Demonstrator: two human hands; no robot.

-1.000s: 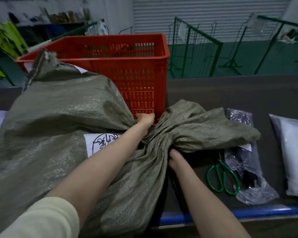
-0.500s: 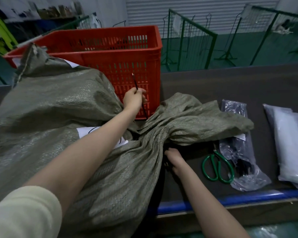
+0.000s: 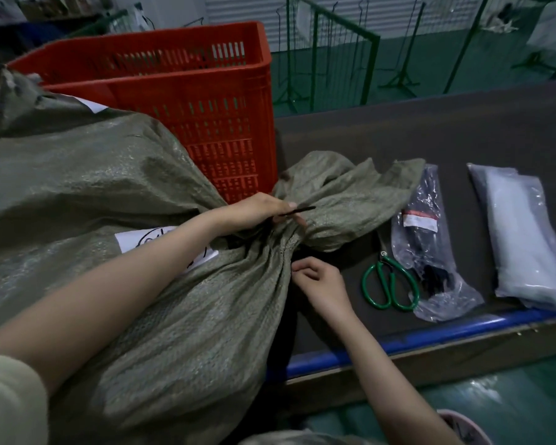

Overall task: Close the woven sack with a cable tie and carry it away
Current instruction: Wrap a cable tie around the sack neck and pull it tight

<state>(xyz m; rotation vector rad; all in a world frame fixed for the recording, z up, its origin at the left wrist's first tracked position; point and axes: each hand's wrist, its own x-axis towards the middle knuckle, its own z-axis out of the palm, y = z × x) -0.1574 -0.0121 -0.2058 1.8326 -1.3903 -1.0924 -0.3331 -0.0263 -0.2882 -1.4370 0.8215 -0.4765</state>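
Observation:
A full grey-green woven sack (image 3: 87,194) lies on the dark table (image 3: 463,130), its mouth gathered into a neck (image 3: 286,242) with loose cloth fanning out to the right. My left hand (image 3: 257,210) rests on top of the neck and pinches a thin black cable tie (image 3: 299,211) that points right. My right hand (image 3: 321,281) sits just below the neck with its fingers curled at the sack's underside; whether it holds the tie's other end is hidden. A white label with black writing (image 3: 161,242) is partly covered by my left forearm.
A red plastic crate (image 3: 206,101) stands behind the sack. Green-handled scissors (image 3: 389,287) lie right of my right hand, beside a clear bag of black ties (image 3: 427,239) and a white plastic pack (image 3: 527,236). A blue rail (image 3: 430,335) edges the table. Green metal racks stand behind.
My left hand, raised with the cable tie in front of the crate half a second ago, has come down onto the sack's neck. My right hand has stayed beneath the neck.

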